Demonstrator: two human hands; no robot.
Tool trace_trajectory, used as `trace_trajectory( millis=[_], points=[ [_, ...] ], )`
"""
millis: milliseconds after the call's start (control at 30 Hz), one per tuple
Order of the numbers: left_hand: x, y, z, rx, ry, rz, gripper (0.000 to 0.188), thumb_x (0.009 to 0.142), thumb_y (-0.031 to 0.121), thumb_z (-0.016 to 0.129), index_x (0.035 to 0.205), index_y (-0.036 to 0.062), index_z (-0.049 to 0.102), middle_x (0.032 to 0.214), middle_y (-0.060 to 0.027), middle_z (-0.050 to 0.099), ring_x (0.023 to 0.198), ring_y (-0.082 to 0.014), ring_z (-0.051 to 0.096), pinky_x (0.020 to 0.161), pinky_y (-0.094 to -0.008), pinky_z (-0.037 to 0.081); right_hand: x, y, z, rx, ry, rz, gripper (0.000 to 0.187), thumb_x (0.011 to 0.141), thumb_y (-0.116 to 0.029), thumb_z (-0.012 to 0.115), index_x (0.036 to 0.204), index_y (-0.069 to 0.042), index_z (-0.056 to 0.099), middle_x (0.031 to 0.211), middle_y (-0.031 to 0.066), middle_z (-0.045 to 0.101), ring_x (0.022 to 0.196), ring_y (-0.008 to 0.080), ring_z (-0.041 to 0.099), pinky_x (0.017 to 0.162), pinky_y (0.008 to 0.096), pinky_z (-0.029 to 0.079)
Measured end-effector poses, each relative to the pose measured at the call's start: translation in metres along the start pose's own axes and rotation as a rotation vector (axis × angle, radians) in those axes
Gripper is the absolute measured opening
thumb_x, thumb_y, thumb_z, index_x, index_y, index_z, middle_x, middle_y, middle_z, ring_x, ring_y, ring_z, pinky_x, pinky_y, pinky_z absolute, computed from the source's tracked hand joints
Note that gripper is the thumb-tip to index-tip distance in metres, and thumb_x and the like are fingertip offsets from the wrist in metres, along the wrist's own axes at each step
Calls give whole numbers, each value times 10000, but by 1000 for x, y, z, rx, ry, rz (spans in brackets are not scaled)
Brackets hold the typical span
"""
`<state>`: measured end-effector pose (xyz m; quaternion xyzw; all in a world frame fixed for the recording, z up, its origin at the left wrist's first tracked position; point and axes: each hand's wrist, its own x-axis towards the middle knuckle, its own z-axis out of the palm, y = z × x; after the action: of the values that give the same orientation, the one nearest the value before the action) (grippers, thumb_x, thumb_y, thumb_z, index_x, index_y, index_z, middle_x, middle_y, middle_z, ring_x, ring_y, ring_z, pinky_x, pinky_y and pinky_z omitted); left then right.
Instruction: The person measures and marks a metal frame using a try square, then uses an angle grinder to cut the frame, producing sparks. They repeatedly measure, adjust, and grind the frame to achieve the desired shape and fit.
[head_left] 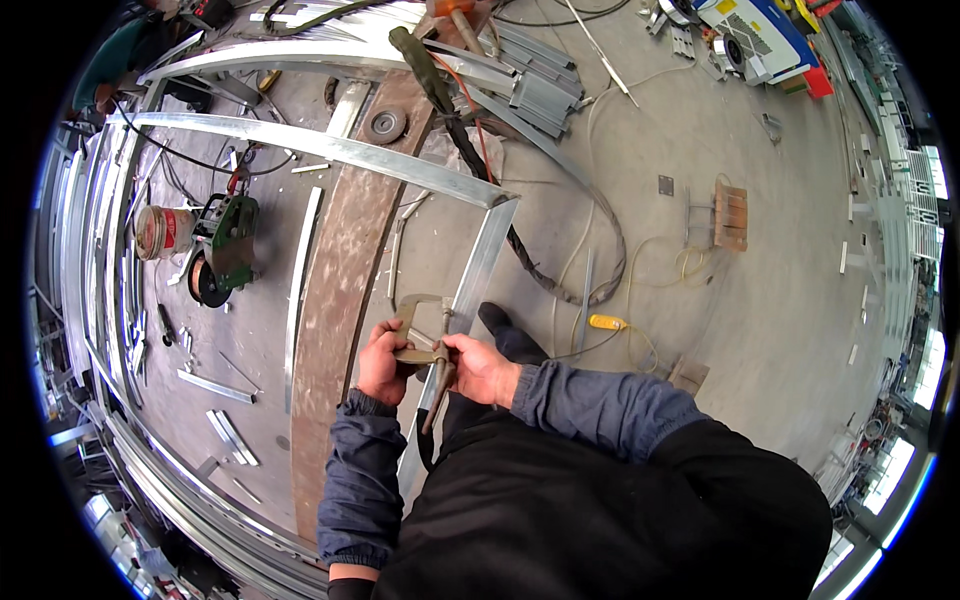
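Note:
Both hands are on a brass-coloured C-clamp in front of my body. My left hand wraps round the clamp's frame on its left side. My right hand closes on its screw end, where a rusty bar handle slants downward. The clamp sits at the near metal tube, a silver side of a welded-looking frame. Its jaw lies beside the tube; whether it bites on it I cannot tell. The tube meets a long silver rail at a corner ahead of me.
A rusty brown beam runs left of my hands, with a small wheel on it. Farther left stand a green wire feeder and a bucket. A sleeved hose crosses the frame corner. A yellow plug-like piece and cords lie right.

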<state>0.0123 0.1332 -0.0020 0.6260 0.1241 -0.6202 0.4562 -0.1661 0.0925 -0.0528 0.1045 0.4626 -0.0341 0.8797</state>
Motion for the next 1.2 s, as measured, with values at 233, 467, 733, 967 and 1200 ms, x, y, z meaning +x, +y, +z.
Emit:
trace_trajectory(
  millis=[233,467,733,967,1200],
  points=[
    [16,21,0,46,-42,-52,351,912,50,484,1260,68,529,975,-87,580,839,-234,602,787,-456,537,3,2,11,67,26,-64,247,1086,-326,556,977,-136,669,852,-7,674,727,154,618,655,306,490],
    [34,26,2,119,-89,-110,439,923,72,506,1362,72,520,1000,-87,584,895,-264,632,760,-503,583,10,0,10,196,29,-96,269,1001,-327,698,838,-128,621,720,8,572,595,176,526,565,343,469],
    [39,22,-2,133,-111,-168,439,927,78,500,1365,80,513,1076,-101,586,939,-290,635,810,-531,571,3,0,14,260,35,-119,258,1009,-309,672,839,-131,592,712,-2,555,591,160,510,564,335,472],
    [42,13,11,23,-93,-245,399,931,82,495,1329,76,528,1128,-116,601,995,-310,635,880,-548,551,-1,-2,3,269,54,-137,274,1000,-309,660,810,-124,590,698,4,546,589,171,531,577,355,484],
    [41,12,13,133,-86,-127,391,915,75,504,1304,63,542,1060,-107,595,914,-304,636,785,-521,556,-11,-7,0,254,8,-95,273,1035,-298,626,839,-110,607,720,13,573,606,167,536,595,338,491]
  ],
)
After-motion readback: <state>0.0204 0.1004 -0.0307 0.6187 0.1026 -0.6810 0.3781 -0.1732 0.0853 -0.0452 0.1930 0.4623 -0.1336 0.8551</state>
